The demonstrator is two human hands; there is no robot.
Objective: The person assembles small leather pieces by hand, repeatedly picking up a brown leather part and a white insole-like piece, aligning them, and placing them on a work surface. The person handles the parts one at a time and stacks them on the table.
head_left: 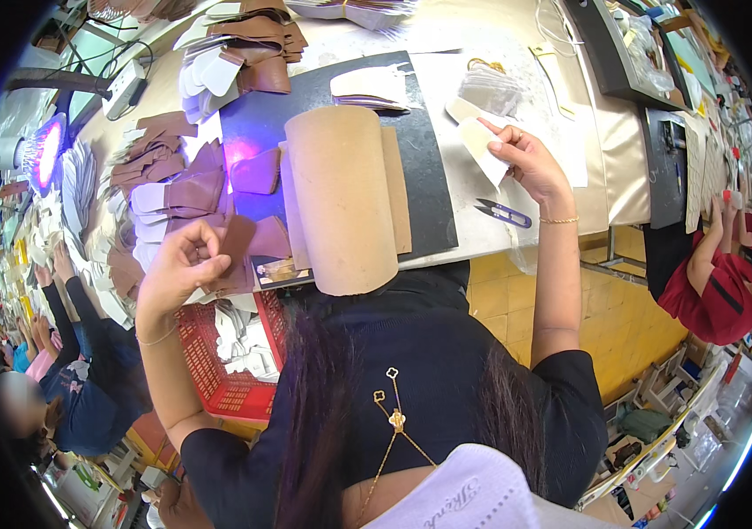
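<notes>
My left hand (184, 266) pinches a small brown leather piece (237, 236) between thumb and fingers, left of a tan half-round form (341, 203). This form rests on a black mat (433, 198) at the table's near edge. Over to the right, my right hand (526, 163) grips a cream, tapered flat piece (482, 152) by its edge. Below that piece lie dark-handled thread snips (504, 213), touched by neither hand. Brown leather pieces (195, 192) with pale backings spread in overlapping rows beyond my left hand.
A stack of cream pieces (372, 88) sits on the mat's far part. Farther right is a see-through bag (489, 88). A lit lamp (45, 154) stands far left. Beneath the table edge, a red basket (208, 361) holds white scraps. Co-workers sit at both sides.
</notes>
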